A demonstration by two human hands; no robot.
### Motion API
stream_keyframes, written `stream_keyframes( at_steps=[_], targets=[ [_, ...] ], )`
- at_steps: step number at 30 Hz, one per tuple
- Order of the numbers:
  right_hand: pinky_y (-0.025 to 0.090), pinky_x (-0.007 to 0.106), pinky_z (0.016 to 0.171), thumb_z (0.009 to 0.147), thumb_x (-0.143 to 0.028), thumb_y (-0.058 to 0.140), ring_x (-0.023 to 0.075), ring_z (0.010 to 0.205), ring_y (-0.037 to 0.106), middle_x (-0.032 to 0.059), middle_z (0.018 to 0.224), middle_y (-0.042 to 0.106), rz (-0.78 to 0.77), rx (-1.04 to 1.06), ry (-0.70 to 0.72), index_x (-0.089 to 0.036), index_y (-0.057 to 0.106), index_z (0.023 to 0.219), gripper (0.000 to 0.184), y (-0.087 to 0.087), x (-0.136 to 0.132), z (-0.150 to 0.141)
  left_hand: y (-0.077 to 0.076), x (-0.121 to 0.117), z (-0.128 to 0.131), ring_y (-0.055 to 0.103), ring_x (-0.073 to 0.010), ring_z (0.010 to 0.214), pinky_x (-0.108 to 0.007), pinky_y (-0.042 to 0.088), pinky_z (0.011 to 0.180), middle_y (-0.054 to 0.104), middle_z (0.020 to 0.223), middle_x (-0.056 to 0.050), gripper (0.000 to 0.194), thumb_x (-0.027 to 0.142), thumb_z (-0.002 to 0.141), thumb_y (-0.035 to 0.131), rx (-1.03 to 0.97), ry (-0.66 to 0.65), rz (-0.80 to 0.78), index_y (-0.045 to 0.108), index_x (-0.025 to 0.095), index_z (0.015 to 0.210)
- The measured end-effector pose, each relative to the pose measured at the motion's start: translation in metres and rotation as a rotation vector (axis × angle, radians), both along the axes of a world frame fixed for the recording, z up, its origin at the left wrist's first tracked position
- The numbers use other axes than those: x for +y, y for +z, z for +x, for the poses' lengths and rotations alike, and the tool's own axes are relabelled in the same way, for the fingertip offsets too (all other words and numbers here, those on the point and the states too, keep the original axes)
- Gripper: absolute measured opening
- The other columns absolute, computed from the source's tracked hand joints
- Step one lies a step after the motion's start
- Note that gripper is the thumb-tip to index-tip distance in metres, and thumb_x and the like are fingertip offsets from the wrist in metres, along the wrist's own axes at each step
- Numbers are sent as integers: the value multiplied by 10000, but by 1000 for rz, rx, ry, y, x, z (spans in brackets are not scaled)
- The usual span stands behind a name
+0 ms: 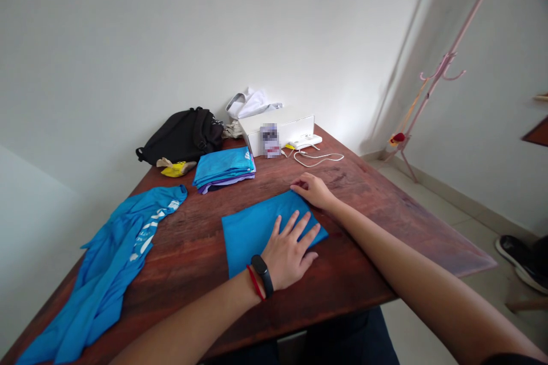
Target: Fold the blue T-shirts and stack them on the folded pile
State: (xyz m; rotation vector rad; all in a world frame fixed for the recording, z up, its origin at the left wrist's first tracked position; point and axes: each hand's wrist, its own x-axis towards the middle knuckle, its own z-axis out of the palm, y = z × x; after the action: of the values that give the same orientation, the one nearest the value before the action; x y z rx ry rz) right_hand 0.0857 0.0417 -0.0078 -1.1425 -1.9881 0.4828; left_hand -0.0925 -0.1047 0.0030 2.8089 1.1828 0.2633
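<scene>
A folded blue shirt (252, 222) lies flat on the brown wooden table in front of me. My left hand (291, 251) rests palm down on its near right part, fingers spread. At the shirt's far right corner is my right hand (312, 189), with its fingers curled and the tips pinched at the cloth's edge. Farther back stands a stack of folded clothes (225, 168), blue on top with purple below. To the left, a loose blue shirt (115, 256) with white lettering is spread lengthwise, partly rumpled.
Behind the stack sit a black backpack (182, 137) and a yellow item (175, 169). A white box (291, 122) with white cloth (252, 104) behind it stands near the wall. A white cable (319, 158) lies beside it. A pink coat rack (440, 68) stands right.
</scene>
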Motion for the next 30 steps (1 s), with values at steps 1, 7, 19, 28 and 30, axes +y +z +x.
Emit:
stream_keyframes(
  at_steps=[1,7,19,28,30],
  targets=[
    [497,286,739,879,-279,652,189,821,646,57,898,698,18,0,13,-187,746,895,133,3,-3,-1,1,0,0,168,-336,1516,-667,230,1159,189,1659,-80,620,483,1008,431,10,-7,-10,250,305,1574],
    [486,262,672,893,-298,625,163,711,650,34,838,741,-55,-55,120,-198,755,898,164,12,-17,-9,2,2,-3,160,-350,1515,-683,188,1161,189,1659,-71,652,603,984,395,3,-40,-34,256,350,1569],
    [497,261,695,922,-293,582,181,761,693,38,869,772,-108,7,105,-183,759,907,208,3,-6,-2,0,1,9,338,-361,1447,-581,363,1112,312,1608,-149,720,270,920,495,20,186,36,220,230,1583],
    [546,315,777,885,-423,653,230,871,710,72,951,775,-232,103,239,-178,768,999,293,16,-9,5,27,9,-3,538,-319,1292,-424,495,988,604,1368,-159,494,190,864,479,-32,241,-83,527,152,1355],
    [547,355,863,861,-463,681,251,974,705,87,1065,764,-326,170,344,-183,750,1088,367,26,-13,10,36,16,-7,665,-293,1088,-388,520,900,708,1169,-128,381,193,885,463,-54,293,-141,590,182,1244]
  ],
)
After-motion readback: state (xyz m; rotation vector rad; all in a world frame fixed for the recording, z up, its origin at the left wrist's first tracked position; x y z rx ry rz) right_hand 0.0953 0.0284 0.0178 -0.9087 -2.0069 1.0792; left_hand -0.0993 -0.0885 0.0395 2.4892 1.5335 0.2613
